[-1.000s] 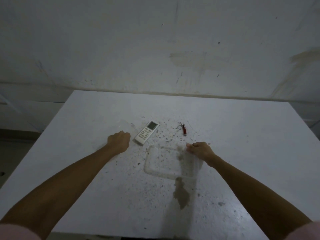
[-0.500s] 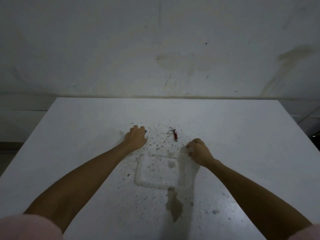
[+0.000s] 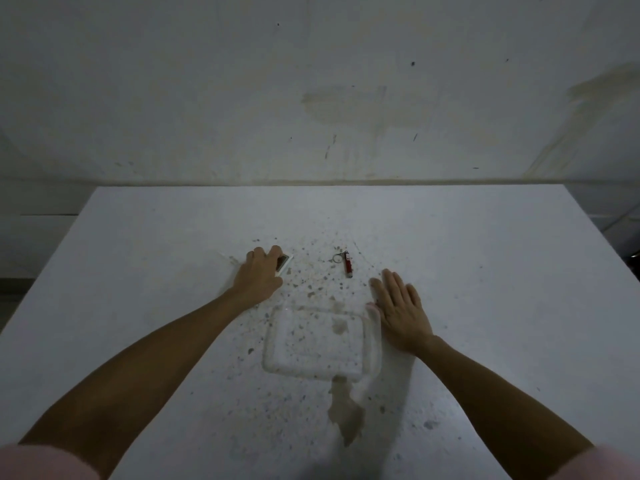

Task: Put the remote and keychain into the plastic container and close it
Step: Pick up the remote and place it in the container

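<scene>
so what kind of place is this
Probably a bare utility or work room, not a furnished living space: a plain white table speckled with stains, pushed against a scuffed, blotchy wall. No furniture or decor shows.

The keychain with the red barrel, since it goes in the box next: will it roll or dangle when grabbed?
The keychain lies flat on the table, apart from both hands. Its red body looks cylindrical, so a nudge might roll it. The small ring at its far end probably swings loose when lifted. It seems light and stiff.
</scene>
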